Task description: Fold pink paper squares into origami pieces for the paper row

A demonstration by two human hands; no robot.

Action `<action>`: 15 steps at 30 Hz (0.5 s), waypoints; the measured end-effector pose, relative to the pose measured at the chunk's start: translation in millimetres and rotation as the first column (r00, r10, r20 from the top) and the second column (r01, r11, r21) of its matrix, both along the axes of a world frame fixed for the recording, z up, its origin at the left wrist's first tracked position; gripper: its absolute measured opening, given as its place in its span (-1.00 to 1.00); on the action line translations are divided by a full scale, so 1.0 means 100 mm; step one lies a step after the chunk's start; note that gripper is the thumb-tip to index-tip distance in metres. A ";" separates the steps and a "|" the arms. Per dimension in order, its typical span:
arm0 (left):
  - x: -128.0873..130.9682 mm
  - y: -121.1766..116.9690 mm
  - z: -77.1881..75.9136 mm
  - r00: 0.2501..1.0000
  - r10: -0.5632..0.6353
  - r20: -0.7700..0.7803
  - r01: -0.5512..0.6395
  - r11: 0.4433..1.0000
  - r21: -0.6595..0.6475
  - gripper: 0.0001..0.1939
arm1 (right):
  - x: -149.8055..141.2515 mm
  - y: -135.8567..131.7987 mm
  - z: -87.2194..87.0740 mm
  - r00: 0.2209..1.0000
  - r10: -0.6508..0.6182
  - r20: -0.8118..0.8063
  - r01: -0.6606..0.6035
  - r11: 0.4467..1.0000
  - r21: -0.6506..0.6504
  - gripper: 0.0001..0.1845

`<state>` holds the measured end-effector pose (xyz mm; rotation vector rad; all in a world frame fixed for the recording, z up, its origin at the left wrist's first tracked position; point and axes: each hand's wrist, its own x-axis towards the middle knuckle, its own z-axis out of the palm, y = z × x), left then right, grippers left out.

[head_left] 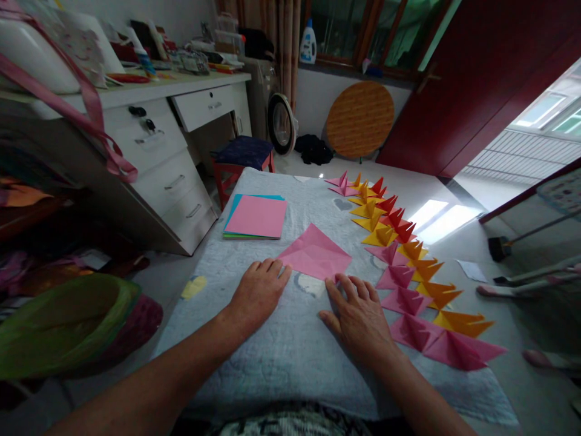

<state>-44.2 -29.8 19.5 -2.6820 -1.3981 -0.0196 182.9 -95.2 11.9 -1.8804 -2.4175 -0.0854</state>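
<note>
A pink sheet of origami paper (315, 253) lies on the cloth-covered table in front of me, one corner pointing away and faint creases across it. My left hand (259, 292) rests on the cloth with its thumb side at the sheet's left corner; its fingers lie flat. At the sheet's near right edge, the fingertips of my right hand (358, 315) touch down, with the thumb spread away from the fingers. Beyond my left hand sits a stack of square paper (257, 216), pink on top with blue and green edges showing below.
Rows of folded paper pieces in pink (402, 300), yellow (370, 211) and red (394, 219) line the table's right side. A bin with a green liner (68, 321) stands at the left. Behind the table are a stool (245, 151) and a white desk (145, 136).
</note>
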 end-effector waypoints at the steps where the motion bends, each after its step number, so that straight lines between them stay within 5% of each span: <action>1: 0.00 0.00 0.00 1.000 0.001 0.003 -0.001 1.000 0.003 -0.66 | 0.01 -0.02 -0.01 1.000 -0.007 -0.001 0.007 1.000 0.007 -0.42; 7: 0.03 0.01 -0.04 0.999 0.030 0.013 -0.030 0.999 0.022 -0.76 | 0.08 -0.03 0.09 0.999 -0.039 -0.003 0.039 0.999 0.011 -0.54; 10: 0.04 0.03 -0.04 0.998 0.055 0.022 -0.055 0.998 0.020 -0.80 | 0.13 0.11 0.22 0.999 -0.051 -0.015 0.050 0.997 -0.051 -0.75; 15: 0.00 0.07 -0.04 0.981 0.041 0.189 -0.056 0.996 0.073 -0.82 | 0.11 0.43 0.28 0.973 -0.192 -0.128 0.187 0.981 -0.047 -0.74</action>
